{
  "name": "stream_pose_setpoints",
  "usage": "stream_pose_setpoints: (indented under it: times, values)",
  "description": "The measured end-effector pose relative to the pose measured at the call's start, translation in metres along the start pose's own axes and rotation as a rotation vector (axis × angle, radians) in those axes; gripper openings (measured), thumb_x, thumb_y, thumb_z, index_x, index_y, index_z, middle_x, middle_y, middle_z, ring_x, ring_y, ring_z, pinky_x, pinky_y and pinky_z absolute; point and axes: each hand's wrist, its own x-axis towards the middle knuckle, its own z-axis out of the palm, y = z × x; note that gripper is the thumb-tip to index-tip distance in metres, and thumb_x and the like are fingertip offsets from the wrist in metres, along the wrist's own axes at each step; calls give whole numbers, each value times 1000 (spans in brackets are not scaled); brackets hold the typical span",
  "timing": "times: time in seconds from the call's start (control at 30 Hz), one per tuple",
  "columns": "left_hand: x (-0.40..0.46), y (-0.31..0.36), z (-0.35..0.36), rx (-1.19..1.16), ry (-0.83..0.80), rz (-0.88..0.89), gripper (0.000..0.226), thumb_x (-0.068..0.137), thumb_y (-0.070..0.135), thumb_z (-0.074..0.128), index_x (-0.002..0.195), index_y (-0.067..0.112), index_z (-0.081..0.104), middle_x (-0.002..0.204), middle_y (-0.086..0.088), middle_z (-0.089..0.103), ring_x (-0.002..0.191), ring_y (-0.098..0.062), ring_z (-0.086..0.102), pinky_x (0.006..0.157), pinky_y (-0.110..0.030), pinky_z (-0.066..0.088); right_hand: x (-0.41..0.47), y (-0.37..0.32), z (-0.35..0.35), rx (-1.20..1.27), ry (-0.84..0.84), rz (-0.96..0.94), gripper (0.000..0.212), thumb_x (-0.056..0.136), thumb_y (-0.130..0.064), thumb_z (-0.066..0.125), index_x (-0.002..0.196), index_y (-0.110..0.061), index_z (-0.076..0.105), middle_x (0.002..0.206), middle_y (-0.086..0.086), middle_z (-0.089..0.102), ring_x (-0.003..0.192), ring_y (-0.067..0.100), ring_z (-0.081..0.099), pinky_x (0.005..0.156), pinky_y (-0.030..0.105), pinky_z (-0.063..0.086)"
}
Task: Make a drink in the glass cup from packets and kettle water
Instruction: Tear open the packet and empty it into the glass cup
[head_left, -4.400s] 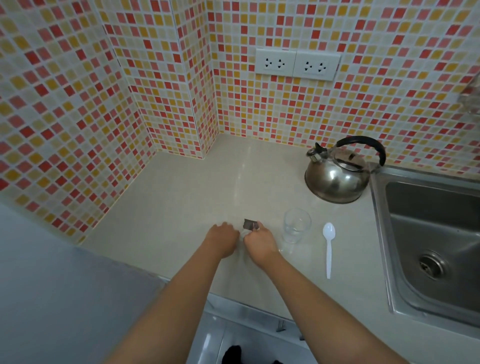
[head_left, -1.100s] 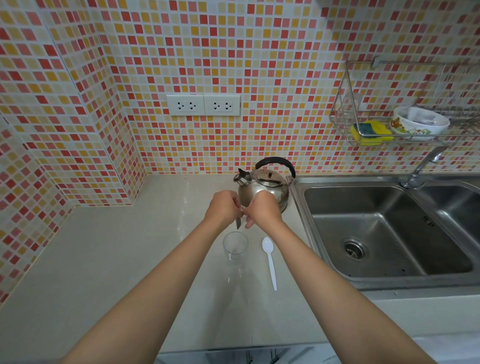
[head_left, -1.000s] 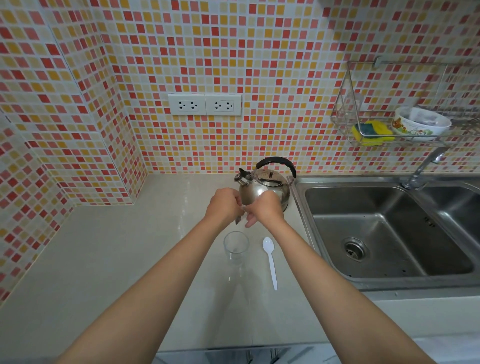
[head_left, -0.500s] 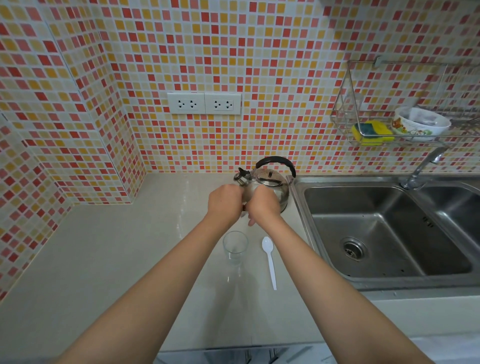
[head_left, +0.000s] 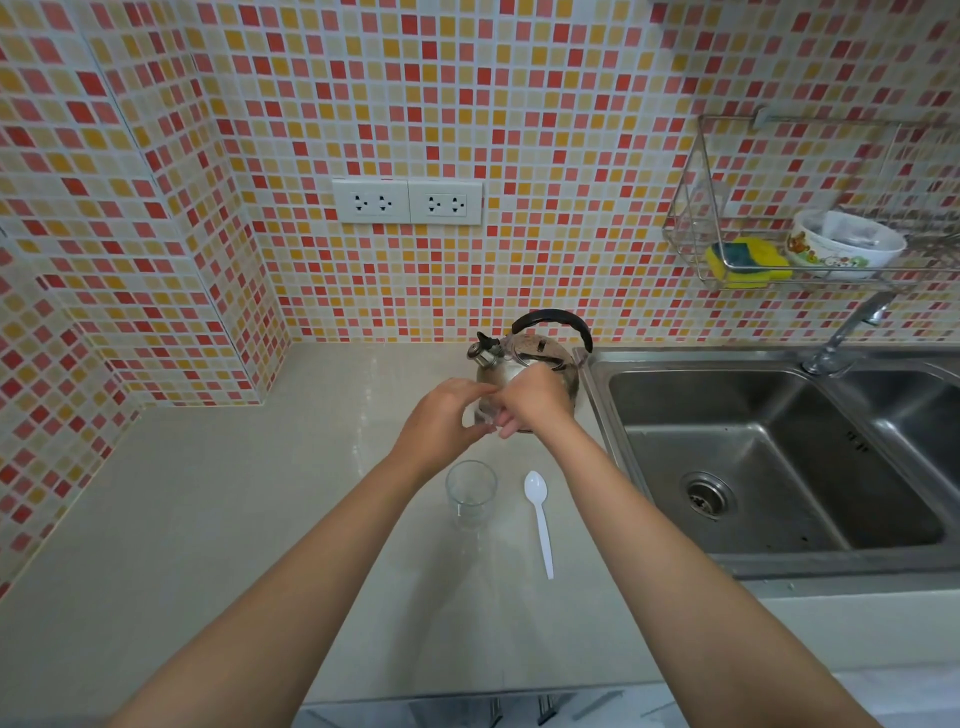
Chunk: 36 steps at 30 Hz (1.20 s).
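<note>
An empty clear glass cup (head_left: 470, 493) stands on the pale counter (head_left: 218, 509). Just above and behind it, my left hand (head_left: 444, 418) and my right hand (head_left: 535, 400) meet, fingertips pinched together on a small greyish packet (head_left: 487, 413). The fingers hide most of the packet. A steel kettle (head_left: 519, 351) with a black handle sits right behind my hands, partly covered by the right one. A white plastic spoon (head_left: 538, 519) lies to the right of the cup.
A double steel sink (head_left: 753, 457) with a tap (head_left: 852, 332) borders the counter on the right. A wire rack (head_left: 691, 228) on the tiled wall holds a sponge (head_left: 748, 260) and a bowl (head_left: 841, 247). Two wall sockets (head_left: 408, 201) sit above the kettle.
Both hands lifted the packet from the counter to above the cup. Over the last second they stayed there, fingers working at it, and the packet shows less now.
</note>
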Motion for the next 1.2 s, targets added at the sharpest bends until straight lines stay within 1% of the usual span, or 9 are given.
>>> stream_pose_setpoints:
  times: [0.2, 0.4, 0.5, 0.6, 0.7, 0.8, 0.97, 1.1, 1.2]
  values:
    - [0, -3, -1, -53, 5, 4, 46, 78, 24, 76, 122, 20, 66, 106, 1, 68, 94, -14, 61, 84, -28, 52, -1, -3, -2, -19, -104, 29, 20, 80, -27, 68, 72, -9, 69, 62, 1, 73, 67, 16, 72, 83, 36, 56]
    - [-2, -1, 3, -92, 24, 4, 47, 78, 25, 76, 123, 16, 65, 103, 1, 66, 90, -12, 61, 79, -21, 50, 1, 4, -3, 26, -53, 26, 14, 87, -12, 59, 79, -4, 67, 38, -2, 62, 40, 10, 65, 52, 25, 46]
    - [-1, -1, 3, -117, 26, -6, 42, 76, 24, 77, 116, 16, 69, 99, 1, 67, 86, -11, 60, 75, -16, 47, 2, 7, -3, 63, -53, 16, 12, 85, -13, 61, 77, -6, 68, 39, -3, 63, 39, 11, 64, 48, 24, 43]
    - [-2, -5, 0, -123, 24, -66, 42, 75, 22, 79, 116, 19, 69, 95, 8, 62, 80, -2, 55, 67, 0, 40, 6, 20, -10, 206, -29, 0, 13, 79, -26, 70, 80, -12, 69, 56, -1, 69, 37, 11, 61, 43, 20, 42]
    - [-4, -14, -3, -134, 11, -121, 44, 75, 20, 80, 118, 17, 68, 96, 11, 57, 76, 2, 54, 64, 7, 38, 14, 53, -15, 219, 76, 76, 24, 79, -31, 71, 88, -10, 68, 69, 1, 71, 42, 13, 64, 49, 21, 43]
    - [-9, -22, -4, -105, 6, -155, 48, 75, 22, 80, 121, 17, 66, 102, 6, 60, 81, -3, 54, 59, 7, 38, 12, 99, 1, -9, 37, 212, 23, 75, -21, 74, 87, -3, 67, 74, 6, 72, 55, 23, 69, 60, 29, 52]
    - [-18, -30, 0, -87, -19, -144, 48, 75, 22, 80, 121, 15, 66, 106, -1, 62, 84, -4, 53, 64, 7, 37, -13, 143, 39, -195, -52, 306, 28, 68, -22, 78, 76, -11, 54, 66, 6, 64, 52, 23, 67, 49, 24, 49]
    - [-23, -33, 1, -65, -41, -152, 50, 75, 24, 80, 123, 17, 65, 106, 1, 61, 82, -5, 54, 61, 6, 38, -12, 153, 51, -174, -23, 331, 29, 70, -22, 78, 82, -11, 54, 90, 9, 69, 77, 27, 71, 61, 27, 49]
    - [-26, -33, 0, -68, -57, -155, 50, 75, 23, 80, 123, 17, 65, 105, 2, 61, 81, -4, 54, 63, 7, 38, -10, 156, 55, -190, -9, 316, 25, 72, -19, 76, 86, -10, 57, 89, 8, 65, 75, 27, 66, 61, 26, 46]
